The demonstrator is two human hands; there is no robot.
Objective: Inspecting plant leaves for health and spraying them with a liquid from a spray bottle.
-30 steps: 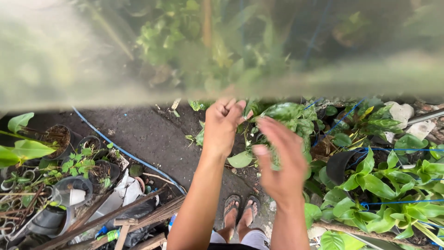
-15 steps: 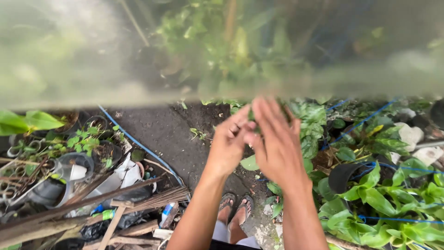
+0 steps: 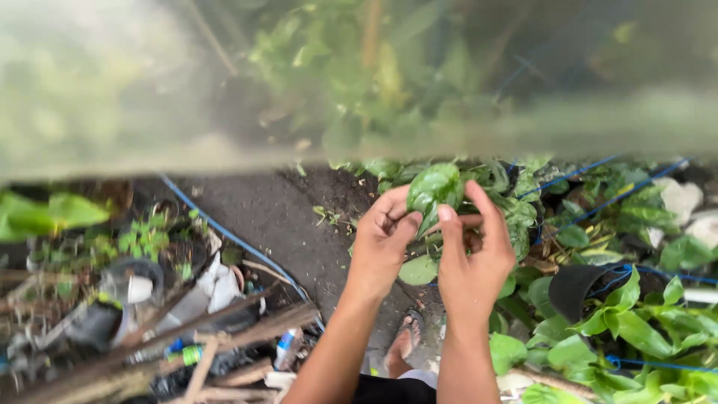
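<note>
Head view, looking down. The left hand (image 3: 383, 243) and the right hand (image 3: 473, 258) meet at chest height above dark soil. Both pinch a broad, glossy green leaf (image 3: 432, 187): the left thumb and fingers close on its lower left edge, the right thumb and forefinger on its lower right, with the leaf standing upright between and above them. To the right lies a bed of green-leaved plants (image 3: 628, 322) crossed by thin blue strings (image 3: 576, 173). A blue hose (image 3: 224, 233) runs across the ground at left, beside blurred dark round plastic pots (image 3: 123, 280) and brown wooden sticks (image 3: 224, 333). One sandalled foot (image 3: 404, 346) shows below.
</note>
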